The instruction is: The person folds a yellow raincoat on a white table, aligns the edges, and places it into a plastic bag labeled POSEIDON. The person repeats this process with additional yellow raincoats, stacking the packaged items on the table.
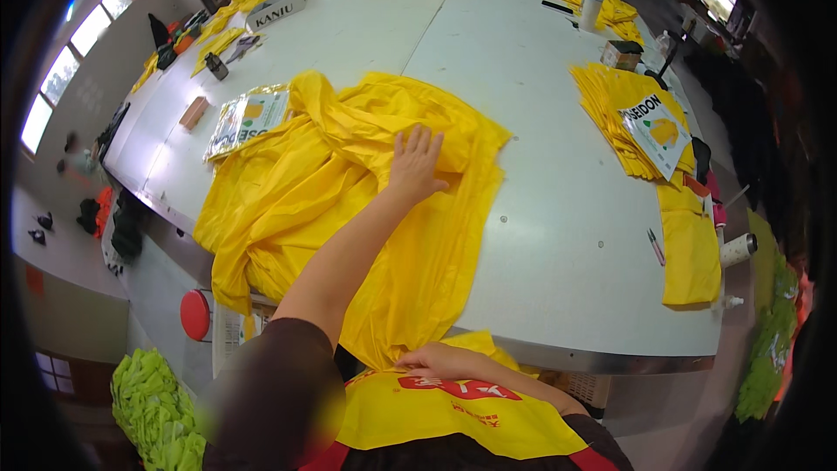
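A large, wrinkled yellow garment (288,183) of thin fabric is spread over the near left of the table, and its lower part hangs past the front edge. My left hand (417,161) lies on its upper part with the palm down and fingers stretched out. At the table's front edge, close to my body, my right hand (436,359) has its fingers bent and closed on the garment's lower end. Folds partly hide those fingertips. Printed clear packages (253,118) lie at the garment's upper left, partly covered by it.
The pale table (558,270) has a metal front edge. On its right are a fanned stack of folded yellow pieces (610,113), pens (656,246) and a white tumbler (738,249). A bottle (591,9) stands farther back. A red stool (195,314) and lime-green fabric (157,406) are at lower left.
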A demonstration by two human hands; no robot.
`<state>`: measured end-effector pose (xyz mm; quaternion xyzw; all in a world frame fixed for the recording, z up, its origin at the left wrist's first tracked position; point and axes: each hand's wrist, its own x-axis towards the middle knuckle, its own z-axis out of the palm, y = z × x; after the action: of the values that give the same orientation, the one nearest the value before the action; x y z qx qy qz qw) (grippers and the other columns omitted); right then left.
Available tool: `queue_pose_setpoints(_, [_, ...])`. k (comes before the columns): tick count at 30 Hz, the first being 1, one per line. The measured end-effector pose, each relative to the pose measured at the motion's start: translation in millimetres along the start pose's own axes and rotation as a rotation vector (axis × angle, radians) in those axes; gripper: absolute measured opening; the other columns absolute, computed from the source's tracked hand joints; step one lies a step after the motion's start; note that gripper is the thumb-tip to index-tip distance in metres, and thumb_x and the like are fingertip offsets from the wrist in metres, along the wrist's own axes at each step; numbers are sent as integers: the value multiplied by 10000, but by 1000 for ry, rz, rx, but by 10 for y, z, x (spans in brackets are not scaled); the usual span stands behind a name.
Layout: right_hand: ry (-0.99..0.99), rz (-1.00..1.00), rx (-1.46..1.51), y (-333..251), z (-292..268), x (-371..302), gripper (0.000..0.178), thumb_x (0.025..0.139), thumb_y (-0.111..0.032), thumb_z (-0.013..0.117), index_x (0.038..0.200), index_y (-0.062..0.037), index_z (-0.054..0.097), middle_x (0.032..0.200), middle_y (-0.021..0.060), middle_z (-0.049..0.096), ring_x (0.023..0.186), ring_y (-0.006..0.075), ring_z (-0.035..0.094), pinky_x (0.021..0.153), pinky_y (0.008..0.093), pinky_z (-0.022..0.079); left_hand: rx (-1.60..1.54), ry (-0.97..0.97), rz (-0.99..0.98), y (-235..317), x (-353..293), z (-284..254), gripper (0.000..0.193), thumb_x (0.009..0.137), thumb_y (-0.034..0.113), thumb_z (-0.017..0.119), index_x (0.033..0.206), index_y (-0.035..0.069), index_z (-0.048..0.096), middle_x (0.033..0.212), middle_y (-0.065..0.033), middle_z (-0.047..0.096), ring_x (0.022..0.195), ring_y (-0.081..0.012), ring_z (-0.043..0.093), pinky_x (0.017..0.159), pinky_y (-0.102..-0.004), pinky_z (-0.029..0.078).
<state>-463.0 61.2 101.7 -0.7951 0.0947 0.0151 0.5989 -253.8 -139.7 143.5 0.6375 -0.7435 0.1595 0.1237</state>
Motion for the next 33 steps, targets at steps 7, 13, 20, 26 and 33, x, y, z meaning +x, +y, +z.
queue_pose_setpoints(7, [-251, -390, 25, -1673, -399, -586, 300, 820, -311, 622, 887, -27, 557, 804, 129, 566, 776, 307, 563, 714, 354, 453, 165, -496, -182, -132, -650, 437, 859, 651, 455, 729, 1326, 83, 347, 954, -43, 636, 925, -224, 601, 1019, -531, 210])
queue_pose_setpoints(13, [-388, -314, 160, -2128, 372, -222, 322, 886, -292, 527, 780, 11, 507, 750, 210, 502, 716, 401, 503, 649, 435, 417, 9, -580, -379, -487, -1146, 231, 270, 817, 248, 536, 1042, 113, 602, 899, -22, 676, 847, -191, 642, 961, -490, 242])
queue_pose_setpoints(20, [-599, -512, 139, -2271, 608, -8, 268, 857, -239, 596, 845, 19, 525, 759, 147, 531, 718, 335, 523, 680, 361, 448, -176, -122, -429, -865, -2331, -433, 148, 754, 258, 599, 809, 121, 598, 713, -78, 632, 697, -252, 619, 726, -430, 359])
queue_pose_setpoints(26, [301, 145, -224, -1957, 177, 450, 162, 826, -130, 617, 948, -24, 624, 845, 69, 643, 808, 137, 598, 724, 273, 482, -383, 601, -561, -1202, -3526, -1722, 154, 787, 200, 632, 798, 54, 581, 623, -132, 546, 609, -297, 567, 582, -346, 434])
queue_pose_setpoints(33, [179, -293, -143, -2297, 36, 2015, 250, 913, -181, 482, 1062, -4, 578, 1100, 83, 568, 1005, 150, 517, 899, 271, 394, -131, 1183, -557, -1467, -4358, -3244, 183, 836, 166, 599, 974, 52, 560, 878, -74, 576, 787, -216, 568, 721, -300, 449])
